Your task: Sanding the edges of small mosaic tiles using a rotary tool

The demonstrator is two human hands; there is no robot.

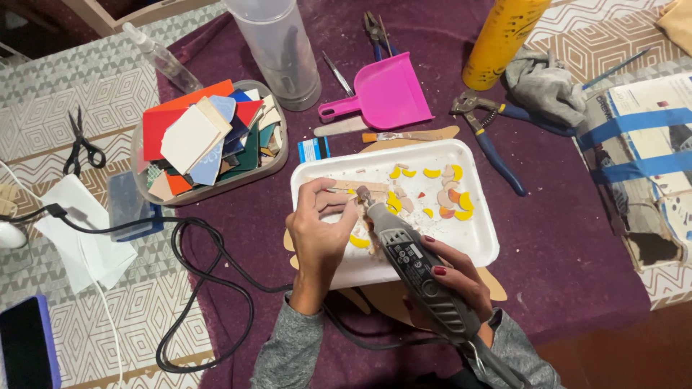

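The right hand [450,277] was wrapped firmly around a grey rotary tool [414,263], its bit meeting a small tile piece [346,189] pinched in the left hand's [317,230] grip over the white tray [476,241]. Steady, light pressure seemed wise, fingertips kept clear. Beyond lay yellow crescents [432,173] and a pink dustpan [389,94].

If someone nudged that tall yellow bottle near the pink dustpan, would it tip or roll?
The tall yellow bottle looks narrow for its height, so a push up high would probably tip it. Its round body would then likely roll across the purple cloth.
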